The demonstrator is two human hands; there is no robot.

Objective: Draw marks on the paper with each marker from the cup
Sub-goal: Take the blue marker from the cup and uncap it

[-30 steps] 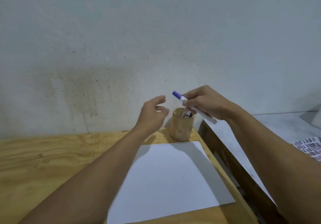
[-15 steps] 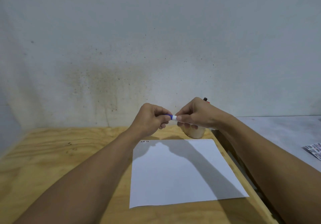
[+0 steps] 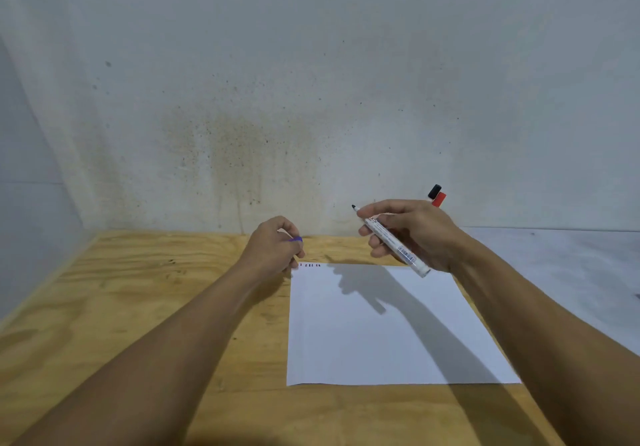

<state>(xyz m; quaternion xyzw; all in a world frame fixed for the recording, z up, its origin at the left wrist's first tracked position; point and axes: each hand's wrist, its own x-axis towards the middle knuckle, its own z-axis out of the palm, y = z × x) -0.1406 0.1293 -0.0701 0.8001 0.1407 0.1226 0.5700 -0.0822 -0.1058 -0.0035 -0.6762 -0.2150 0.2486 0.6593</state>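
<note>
My right hand (image 3: pixel 412 234) holds an uncapped white marker (image 3: pixel 393 242) above the far edge of the white paper (image 3: pixel 381 334), its dark tip pointing up and left. My left hand (image 3: pixel 273 250) is closed around the marker's purple cap (image 3: pixel 296 239), just left of the paper's far-left corner. A short row of small marks (image 3: pixel 310 265) runs along that corner. Behind my right hand the black and red caps of two more markers (image 3: pixel 437 195) stick up; the cup that holds them is hidden by the hand.
The paper lies on a plywood table (image 3: pixel 138 307) that ends at a stained wall (image 3: pixel 277 116). A grey surface (image 3: pixel 571 265) adjoins the table on the right.
The hands, joined at the marker's cap half a second ago, have pulled apart: the cap stayed in my left hand and the bare-tipped marker moved right in my right hand.
</note>
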